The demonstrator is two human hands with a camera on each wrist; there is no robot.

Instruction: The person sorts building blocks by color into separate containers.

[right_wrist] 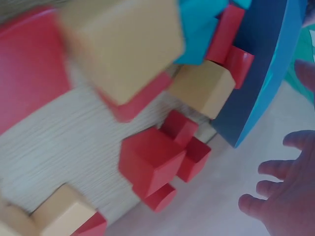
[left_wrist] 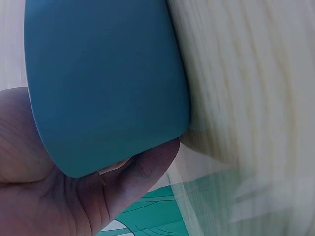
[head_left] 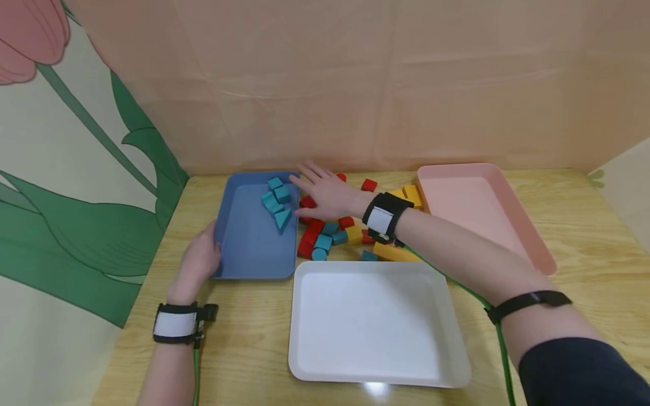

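My left hand (head_left: pixel 199 256) grips the left side of the blue tray (head_left: pixel 236 242). In the left wrist view the thumb and a finger lie around the tray's outer wall (left_wrist: pixel 108 88). Several blue blocks (head_left: pixel 282 194) of different shapes sit in that tray's upper right part. Over the tray's right rim hovers my right hand (head_left: pixel 327 194), fingers spread and holding nothing. Beneath and beside it lie red blocks (head_left: pixel 312 231), mixed with yellow blocks (head_left: pixel 354 234) and more blue blocks (head_left: pixel 323 242). From the right wrist, a large red block (right_wrist: pixel 150 157) shows near the hand.
A white tray (head_left: pixel 376 321) stands in front of the loose blocks. To the right is a pink tray (head_left: pixel 472 208), partly hidden by my right forearm. Behind the table hangs a beige sheet (head_left: pixel 325 90). Green cables (head_left: pixel 500 338) run along both arms.
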